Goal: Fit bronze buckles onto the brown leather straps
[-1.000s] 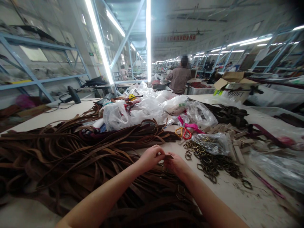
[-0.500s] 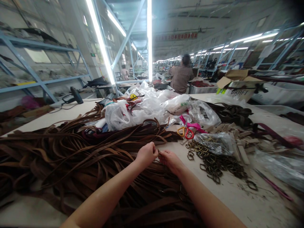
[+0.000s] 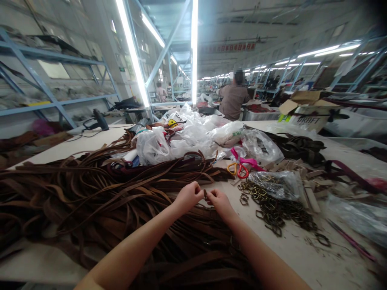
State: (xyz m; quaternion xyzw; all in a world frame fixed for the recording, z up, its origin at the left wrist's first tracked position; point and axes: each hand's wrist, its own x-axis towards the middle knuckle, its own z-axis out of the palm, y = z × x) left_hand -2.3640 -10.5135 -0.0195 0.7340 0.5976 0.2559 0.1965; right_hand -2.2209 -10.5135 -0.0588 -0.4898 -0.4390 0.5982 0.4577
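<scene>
My left hand (image 3: 188, 197) and my right hand (image 3: 220, 201) meet fingertip to fingertip over a big heap of brown leather straps (image 3: 99, 197). Both pinch the end of one brown strap (image 3: 205, 195) between thumb and fingers; a small metal buckle may be on it, but it is too small to tell. Just right of my right hand lies a pile of dark metal buckles (image 3: 273, 209) on the white table (image 3: 305, 257).
Orange-handled scissors (image 3: 238, 170) lie beyond the buckles, by clear plastic bags (image 3: 184, 139) and a small bag of hardware (image 3: 278, 183). Beige strap pieces (image 3: 308, 193) lie at right. A cardboard box (image 3: 305, 110) and a person (image 3: 234, 98) are at the back.
My hands have shifted slightly away from me along the strap, fingertips drawn closer together. The camera has tilted a little; the heap and the buckles have not moved.
</scene>
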